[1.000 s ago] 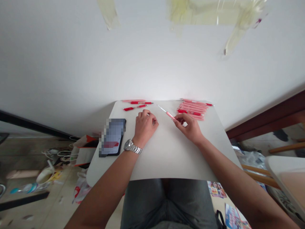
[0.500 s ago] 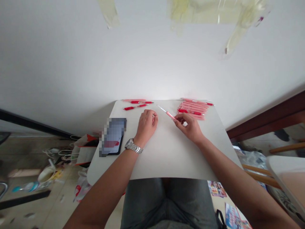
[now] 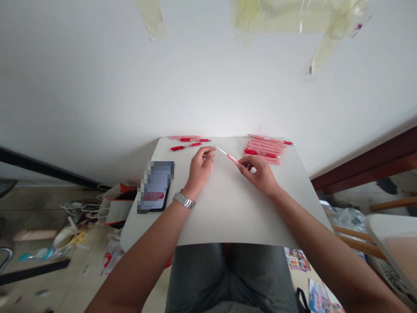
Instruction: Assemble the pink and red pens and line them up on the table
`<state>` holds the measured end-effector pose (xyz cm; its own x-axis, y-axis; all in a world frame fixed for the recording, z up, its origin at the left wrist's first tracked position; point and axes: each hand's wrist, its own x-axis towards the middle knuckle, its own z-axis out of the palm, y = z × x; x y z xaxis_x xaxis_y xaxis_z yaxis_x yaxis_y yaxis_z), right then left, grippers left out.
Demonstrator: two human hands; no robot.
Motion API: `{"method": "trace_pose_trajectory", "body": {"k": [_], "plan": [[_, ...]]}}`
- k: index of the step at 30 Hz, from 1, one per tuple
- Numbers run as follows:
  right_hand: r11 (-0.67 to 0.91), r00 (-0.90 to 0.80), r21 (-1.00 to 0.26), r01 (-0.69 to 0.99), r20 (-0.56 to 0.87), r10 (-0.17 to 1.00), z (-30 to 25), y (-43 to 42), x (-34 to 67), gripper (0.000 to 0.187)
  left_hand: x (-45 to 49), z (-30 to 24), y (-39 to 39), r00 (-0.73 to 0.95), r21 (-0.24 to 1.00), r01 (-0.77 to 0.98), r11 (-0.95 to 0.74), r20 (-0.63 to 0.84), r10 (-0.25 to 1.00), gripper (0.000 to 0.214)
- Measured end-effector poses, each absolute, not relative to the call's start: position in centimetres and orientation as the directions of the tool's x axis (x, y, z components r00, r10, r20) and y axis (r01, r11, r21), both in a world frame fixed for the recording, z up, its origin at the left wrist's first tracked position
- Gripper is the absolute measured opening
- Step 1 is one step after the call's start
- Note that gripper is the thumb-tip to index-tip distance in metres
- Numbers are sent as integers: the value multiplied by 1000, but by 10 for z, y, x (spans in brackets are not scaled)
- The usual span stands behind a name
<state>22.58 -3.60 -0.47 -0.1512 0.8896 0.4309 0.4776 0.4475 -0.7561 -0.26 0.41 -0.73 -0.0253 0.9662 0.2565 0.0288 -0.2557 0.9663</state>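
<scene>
My right hand (image 3: 259, 174) pinches a pink pen barrel (image 3: 233, 159) between thumb and fingers. A thin pale refill (image 3: 221, 150) sticks out of the barrel, pointing up and left. Its tip comes close to the fingertips of my left hand (image 3: 201, 167), which wears a metal watch (image 3: 184, 199). The left fingers are bent and drawn together, with the index finger reaching towards the tip. A small pale thing may be among them, too small to name. Beyond my right hand lies a row of pink pens (image 3: 265, 147), with a red pen (image 3: 260, 153) across it.
Several red pen parts (image 3: 186, 146) lie at the table's back left, below the wall. A phone (image 3: 156, 187) with a blurred screen rests on the left of the white table (image 3: 228, 217). Bags and a cup (image 3: 64, 237) are on the floor at left; a dark beam stands right.
My left hand has turned a little and its index finger has lifted and stretched towards the refill tip. The right hand and its pen stay about where they were.
</scene>
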Motion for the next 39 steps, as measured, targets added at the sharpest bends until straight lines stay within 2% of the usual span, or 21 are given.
{"method": "trace_pose_trajectory", "body": {"k": [3,6,10,14,26,34,39], "plan": [[446,-156,-753,483,428,890,-6,-36,226,16,-3,-8,5,-59,966,-51,-254,251,966,22],[447,-173,-749,489,419,891,-5,-36,227,14,-3,-9,7,-105,952,-230,-200,180,978,24],[450,-196,-741,498,409,891,-5,-36,227,11,-2,-7,9,-72,891,-445,-87,62,996,28],[451,-213,-739,501,400,891,-6,-36,227,9,-1,-2,8,-61,838,-546,-26,-9,998,30],[442,-225,-723,530,383,896,-7,-34,229,10,2,-1,5,-9,845,-535,-6,1,1000,33],[445,-224,-721,532,387,894,-8,-34,229,15,3,-1,5,-6,906,-424,1,-4,1000,34],[431,-216,-727,535,376,901,-8,-34,229,12,3,-1,4,2,919,-395,9,-9,1000,35]]}}
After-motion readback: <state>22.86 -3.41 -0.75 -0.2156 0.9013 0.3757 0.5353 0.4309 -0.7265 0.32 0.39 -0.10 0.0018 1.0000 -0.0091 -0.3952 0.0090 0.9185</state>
